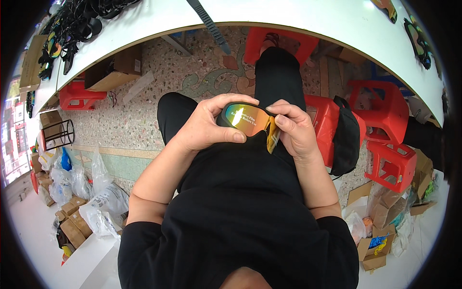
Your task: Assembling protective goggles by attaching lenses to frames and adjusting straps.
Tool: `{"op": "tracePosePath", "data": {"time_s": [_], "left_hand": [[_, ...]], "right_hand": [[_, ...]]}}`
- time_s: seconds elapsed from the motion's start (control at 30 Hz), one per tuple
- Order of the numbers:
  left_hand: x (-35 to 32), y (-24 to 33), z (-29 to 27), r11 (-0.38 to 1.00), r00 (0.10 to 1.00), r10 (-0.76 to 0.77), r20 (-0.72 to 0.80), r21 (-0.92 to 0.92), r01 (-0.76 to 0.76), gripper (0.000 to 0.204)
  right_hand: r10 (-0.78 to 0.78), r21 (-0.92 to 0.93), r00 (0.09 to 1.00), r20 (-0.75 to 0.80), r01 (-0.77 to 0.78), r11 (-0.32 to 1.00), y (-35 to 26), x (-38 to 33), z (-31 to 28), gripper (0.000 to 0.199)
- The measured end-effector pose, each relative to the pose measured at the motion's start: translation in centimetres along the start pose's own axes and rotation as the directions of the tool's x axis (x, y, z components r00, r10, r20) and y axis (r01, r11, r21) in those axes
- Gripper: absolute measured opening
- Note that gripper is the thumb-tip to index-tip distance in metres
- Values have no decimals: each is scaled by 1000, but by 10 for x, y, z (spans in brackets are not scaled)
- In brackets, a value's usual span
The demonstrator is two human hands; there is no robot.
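Observation:
A pair of goggles [246, 121] with a mirrored orange-green lens and a dark frame is held above my lap. Printed lettering shows across the lens. My left hand [208, 124] grips one end, its thumb on the lower edge and its fingers along the top. At the other end, the fingers and thumb of my right hand [297, 129] are closed on the frame. The yellow-orange second lens [273, 136] angles downward beside the right fingers. My right fingertips partly cover that end of the frame.
A white table [298, 13] curves ahead, with a ridged grey strap [210, 25] hanging over its edge. Black goggles [82, 26] pile up at the far left. Red stools [378, 108] and a black cloth item [345, 139] are on the right. Cardboard boxes [77, 226] and plastic bags [103, 212] lie left.

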State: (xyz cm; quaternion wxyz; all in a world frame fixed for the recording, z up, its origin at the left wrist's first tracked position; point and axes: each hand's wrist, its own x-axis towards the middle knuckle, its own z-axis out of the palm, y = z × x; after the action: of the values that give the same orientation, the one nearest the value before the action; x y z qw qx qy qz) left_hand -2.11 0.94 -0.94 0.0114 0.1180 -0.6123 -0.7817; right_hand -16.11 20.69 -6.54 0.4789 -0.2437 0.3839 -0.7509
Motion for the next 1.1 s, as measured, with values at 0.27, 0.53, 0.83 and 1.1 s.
{"op": "tracePosePath", "data": {"time_s": [0.27,0.53,0.83,1.1], "left_hand": [[1,4,0,988,994,-38,-104,-155,21,63],[1,3,2,997,998,-60,-2,-42,60,65],[2,-2,-1,998,997,43,66,35,-45,70],[1,-1,-2,996,995,-52,-88,-76,46,68]], "right_hand": [[-115,-176,985,-127,91,980,-6,1,12,34],[-2,-20,996,-86,0,1000,-8,1,8,29],[-96,-142,995,-38,90,986,-14,1,7,25],[-392,-844,914,100,287,453,-28,-6,14,69]]}}
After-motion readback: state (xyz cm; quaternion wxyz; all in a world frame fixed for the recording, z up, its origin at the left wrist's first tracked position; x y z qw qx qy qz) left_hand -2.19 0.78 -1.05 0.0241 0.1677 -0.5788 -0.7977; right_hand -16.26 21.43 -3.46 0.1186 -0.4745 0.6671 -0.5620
